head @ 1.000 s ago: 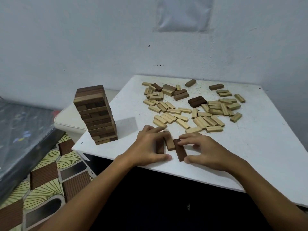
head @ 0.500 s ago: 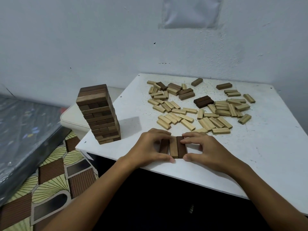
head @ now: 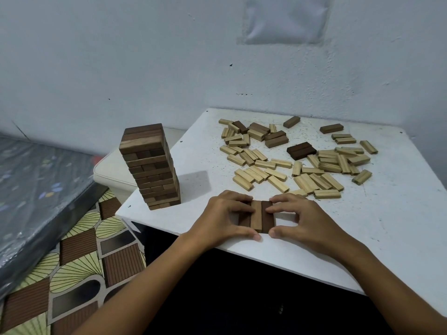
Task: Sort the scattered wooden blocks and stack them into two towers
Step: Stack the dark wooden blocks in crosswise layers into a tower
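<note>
A white table [head: 399, 238] fills the right side, its near right corner cut off by a forearm. At its nine o'clock edge stands a dark block tower [head: 151, 165]. Loose pale and dark blocks [head: 290, 160] lie scattered toward twelve o'clock. At six o'clock, three blocks [head: 256, 216] lie side by side, touching. The left hand [head: 223, 217] and right hand [head: 306, 220] clamp them from either side, fingers curled; the left fingers partly hide the leftmost block.
</note>
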### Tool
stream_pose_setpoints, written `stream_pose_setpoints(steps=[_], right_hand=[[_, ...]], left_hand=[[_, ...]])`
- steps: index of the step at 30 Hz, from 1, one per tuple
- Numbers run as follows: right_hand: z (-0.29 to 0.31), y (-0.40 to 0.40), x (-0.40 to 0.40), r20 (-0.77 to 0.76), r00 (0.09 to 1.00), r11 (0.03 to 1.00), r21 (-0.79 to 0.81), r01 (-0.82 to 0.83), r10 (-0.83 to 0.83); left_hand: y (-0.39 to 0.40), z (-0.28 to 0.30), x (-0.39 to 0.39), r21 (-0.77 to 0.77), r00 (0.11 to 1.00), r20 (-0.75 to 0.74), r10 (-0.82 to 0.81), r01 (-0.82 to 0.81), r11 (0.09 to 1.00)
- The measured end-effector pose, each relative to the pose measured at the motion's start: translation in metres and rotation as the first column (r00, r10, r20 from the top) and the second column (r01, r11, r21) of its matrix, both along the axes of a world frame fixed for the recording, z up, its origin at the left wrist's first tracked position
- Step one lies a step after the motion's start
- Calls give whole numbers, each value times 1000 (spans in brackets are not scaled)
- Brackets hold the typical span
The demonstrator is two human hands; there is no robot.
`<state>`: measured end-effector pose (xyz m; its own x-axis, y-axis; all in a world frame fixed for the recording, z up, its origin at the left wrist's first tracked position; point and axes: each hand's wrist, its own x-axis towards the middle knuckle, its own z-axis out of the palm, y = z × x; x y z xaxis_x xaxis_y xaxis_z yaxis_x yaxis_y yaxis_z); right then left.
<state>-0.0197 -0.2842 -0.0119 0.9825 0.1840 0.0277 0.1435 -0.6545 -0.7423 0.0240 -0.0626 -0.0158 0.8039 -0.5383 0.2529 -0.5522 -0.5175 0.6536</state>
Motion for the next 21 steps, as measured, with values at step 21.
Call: stream_pose_setpoints(steps=[21], right_hand=[[-2,-2,-1,0,1000,999,25,-21,21]], left_hand=[[0,-1,3,25,999,-48,-15,16,1000]])
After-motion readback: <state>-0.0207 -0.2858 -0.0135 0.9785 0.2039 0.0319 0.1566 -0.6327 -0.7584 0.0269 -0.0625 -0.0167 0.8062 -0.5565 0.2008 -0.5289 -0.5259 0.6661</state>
